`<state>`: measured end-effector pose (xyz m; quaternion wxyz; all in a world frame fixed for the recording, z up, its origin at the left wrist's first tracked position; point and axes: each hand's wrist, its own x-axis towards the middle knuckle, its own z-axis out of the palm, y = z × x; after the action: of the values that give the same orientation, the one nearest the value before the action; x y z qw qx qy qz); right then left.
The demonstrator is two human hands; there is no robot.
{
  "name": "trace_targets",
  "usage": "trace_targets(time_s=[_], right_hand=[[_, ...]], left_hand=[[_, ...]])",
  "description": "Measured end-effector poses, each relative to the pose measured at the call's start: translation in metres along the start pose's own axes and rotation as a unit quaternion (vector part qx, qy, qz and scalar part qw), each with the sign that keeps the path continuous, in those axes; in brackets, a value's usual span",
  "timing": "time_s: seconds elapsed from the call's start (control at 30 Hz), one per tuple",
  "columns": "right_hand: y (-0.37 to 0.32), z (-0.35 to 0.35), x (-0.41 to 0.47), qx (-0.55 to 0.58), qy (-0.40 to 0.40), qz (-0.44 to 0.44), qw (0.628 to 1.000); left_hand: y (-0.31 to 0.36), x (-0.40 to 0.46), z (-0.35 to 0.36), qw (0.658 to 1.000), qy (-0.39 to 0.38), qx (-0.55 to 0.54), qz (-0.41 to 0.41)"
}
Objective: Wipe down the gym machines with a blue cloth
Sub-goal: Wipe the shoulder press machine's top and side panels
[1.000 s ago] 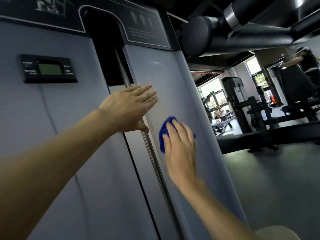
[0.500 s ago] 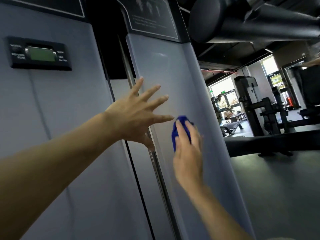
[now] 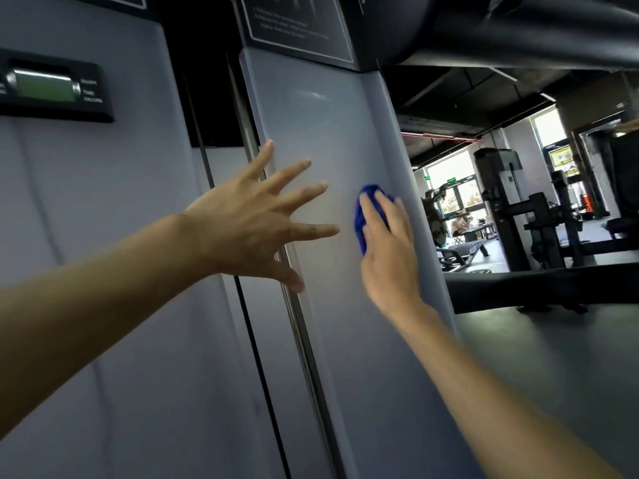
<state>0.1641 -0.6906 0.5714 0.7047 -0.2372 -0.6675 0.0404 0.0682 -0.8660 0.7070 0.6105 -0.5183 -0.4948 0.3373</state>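
We press the blue cloth (image 3: 363, 219) flat under our right hand (image 3: 389, 257) along the grey panel (image 3: 321, 108), overlapping strokes; left hand (image 3: 249, 223) splayed, empty.

Left hand (image 3: 249, 226) splayed, right hand (image 3: 387, 257) flat

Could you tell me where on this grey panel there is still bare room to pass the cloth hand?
Free: the grey panel above the blue cloth up to the black placard, and the stretch below the right hand. Crowded: beside the cloth, where the left hand spreads its fingers.
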Motion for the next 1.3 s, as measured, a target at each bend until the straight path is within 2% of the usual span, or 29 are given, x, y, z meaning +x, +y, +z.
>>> trace_targets(time_s=[0.07, 0.13, 0.33, 0.43, 0.53, 0.63, 0.67, 0.73, 0.8, 0.87, 0.93, 1.0, 1.03, 1.1, 1.17, 1.23, 1.27, 1.3], right_hand=[[-0.008, 0.002, 0.056, -0.004, 0.010, -0.043, 0.999], [-0.002, 0.002, 0.067, 0.005, 0.020, -0.069, 0.997], [0.055, -0.015, -0.066, -0.029, 0.001, -0.055, 0.998], [0.078, -0.018, -0.045, -0.096, 0.004, -0.093, 0.991], [0.075, -0.013, -0.009, -0.068, 0.039, -0.032, 0.996], [0.033, 0.000, -0.041, 0.030, 0.079, 0.035, 0.996], [0.012, 0.008, -0.064, 0.055, 0.074, 0.026, 0.995], [-0.024, 0.019, -0.112, 0.088, 0.035, -0.051, 0.994], [-0.027, 0.019, -0.130, 0.108, -0.001, -0.123, 0.987], [0.003, 0.012, -0.115, 0.126, -0.005, -0.090, 0.988], [0.036, 0.003, -0.089, 0.094, 0.044, 0.026, 0.994], [0.041, 0.000, -0.072, 0.091, 0.090, 0.147, 0.981], [0.025, 0.003, -0.072, 0.097, 0.098, 0.161, 0.977], [-0.023, 0.012, -0.086, 0.120, 0.080, 0.074, 0.987], [-0.057, 0.018, -0.106, 0.124, 0.031, -0.074, 0.989], [-0.048, 0.017, -0.102, 0.080, 0.002, -0.174, 0.982], [-0.032, 0.015, -0.092, 0.063, 0.004, -0.170, 0.983], [-0.013, 0.012, -0.078, 0.056, 0.016, -0.128, 0.990]], left_hand=[[0.000, 0.000, 0.001, 1.000, 0.011, 0.001, -0.002], [0.000, 0.001, 0.001, 1.000, 0.006, 0.007, -0.004], [-0.002, 0.001, 0.004, 1.000, 0.027, 0.001, -0.006], [-0.002, 0.001, 0.006, 0.999, 0.037, 0.013, 0.000], [-0.002, 0.001, 0.009, 0.999, 0.051, 0.010, -0.001], [-0.001, 0.002, 0.010, 0.999, 0.049, 0.008, -0.006], [0.000, 0.002, 0.010, 0.999, 0.048, 0.009, -0.008], [0.000, 0.003, 0.008, 0.998, 0.054, 0.016, -0.008], [-0.001, 0.002, 0.007, 0.999, 0.046, 0.009, -0.011], [-0.001, 0.001, 0.005, 0.999, 0.044, 0.007, -0.011], [-0.001, 0.001, 0.005, 0.999, 0.048, 0.008, -0.009], [-0.001, 0.001, 0.005, 0.999, 0.048, 0.003, -0.008], [0.000, 0.001, 0.005, 0.999, 0.047, 0.001, -0.009], [0.000, 0.001, 0.008, 0.998, 0.054, 0.002, -0.014], [0.000, -0.001, 0.008, 0.998, 0.056, 0.003, -0.014], [-0.001, 0.000, 0.005, 0.998, 0.059, 0.000, -0.013], [0.000, 0.000, 0.005, 0.998, 0.059, -0.003, -0.017], [0.000, 0.000, 0.005, 0.998, 0.057, -0.004, -0.023]])
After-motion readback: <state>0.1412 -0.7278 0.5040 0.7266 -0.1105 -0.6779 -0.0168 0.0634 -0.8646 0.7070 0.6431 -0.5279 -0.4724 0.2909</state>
